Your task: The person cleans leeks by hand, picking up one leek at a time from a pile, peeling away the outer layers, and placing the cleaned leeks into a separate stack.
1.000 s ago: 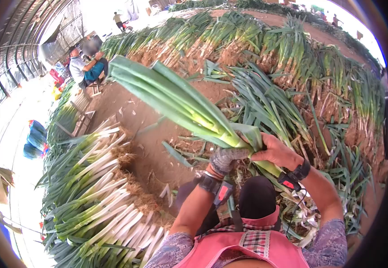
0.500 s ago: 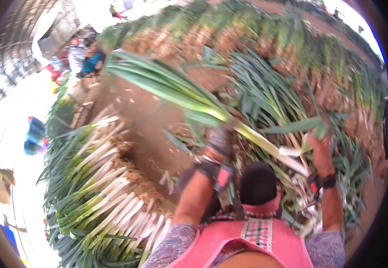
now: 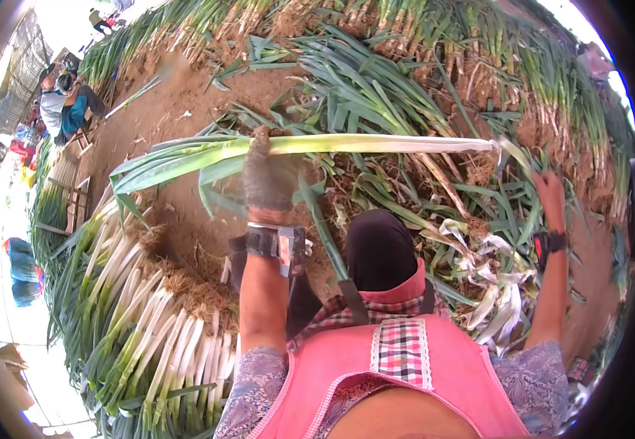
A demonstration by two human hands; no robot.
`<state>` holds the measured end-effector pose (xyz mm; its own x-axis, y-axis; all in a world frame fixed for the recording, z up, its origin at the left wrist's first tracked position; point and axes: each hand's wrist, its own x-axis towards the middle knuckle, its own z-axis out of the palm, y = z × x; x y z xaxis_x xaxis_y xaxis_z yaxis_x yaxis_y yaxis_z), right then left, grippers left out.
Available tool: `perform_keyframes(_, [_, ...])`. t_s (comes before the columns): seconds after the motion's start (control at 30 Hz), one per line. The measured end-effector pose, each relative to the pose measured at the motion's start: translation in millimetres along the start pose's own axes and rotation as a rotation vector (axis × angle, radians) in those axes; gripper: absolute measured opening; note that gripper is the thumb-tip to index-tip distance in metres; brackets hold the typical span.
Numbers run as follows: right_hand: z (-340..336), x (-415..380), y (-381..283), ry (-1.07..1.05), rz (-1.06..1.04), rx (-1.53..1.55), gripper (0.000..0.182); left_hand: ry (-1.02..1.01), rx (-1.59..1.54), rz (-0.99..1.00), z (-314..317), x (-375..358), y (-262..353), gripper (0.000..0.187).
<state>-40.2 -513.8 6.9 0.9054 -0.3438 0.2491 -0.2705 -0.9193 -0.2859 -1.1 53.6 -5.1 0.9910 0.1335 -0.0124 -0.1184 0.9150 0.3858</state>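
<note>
My left hand (image 3: 268, 172), in a soiled glove, is closed around the green upper part of a long leek (image 3: 376, 144). The leek lies level across the view, its leaves to the left and its white root end to the right. My right hand (image 3: 549, 192) is closed on a peeled strip of leaf (image 3: 516, 157), which reaches up to the leek's root end. Beneath, loose green leaves and pale peelings (image 3: 504, 311) cover the ground.
A pile of leeks (image 3: 178, 358) with white stems lies at the lower left. More leeks (image 3: 551, 88) stand in a long row along the back and right. Another person (image 3: 58, 106) sits at the upper left, beside a wooden crate (image 3: 76, 205). Brown soil (image 3: 186, 110) shows between.
The leek has turned from slanting to level, and my left hand has moved left and up with it. My right hand is higher and farther right. The view has shifted.
</note>
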Motion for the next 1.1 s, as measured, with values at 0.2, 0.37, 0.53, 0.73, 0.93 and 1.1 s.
perform_keyframes(0.2, [-4.2, -49.0, -286.1, 0.197, -1.021, 0.431, 0.026, -0.142, 0.085, -0.004, 11.1, -5.4, -10.9, 0.029])
perform_keyframes(0.37, [27.3, -70.8, -365.9, 0.312, -1.171, 0.214, 0.025, -0.135, 0.088, -0.057, 19.2, -6.3, -13.5, 0.031])
perform_keyframes(0.53, [29.4, -60.7, -370.2, 0.357, -1.197, 0.142, 0.020, -0.168, -0.027, -0.110, 22.9, -9.7, -12.5, 0.026])
perform_keyframes(0.73, [24.7, -56.7, -366.2, 0.345, -1.135, 0.162, 0.015, -0.234, 0.019, -0.065, 24.3, -9.9, -16.6, 0.035])
perform_keyframes(0.93, [12.2, -62.3, -366.1, 0.406, -1.152, 0.288, 0.009, -0.270, 0.151, 0.096, 32.9, -19.4, -17.7, 0.045])
perform_keyframes(1.1, [2.3, -68.2, -365.0, 0.386, -1.206, 0.370, 0.006, -0.227, 0.308, 0.172, 19.3, -22.4, -14.3, 0.048])
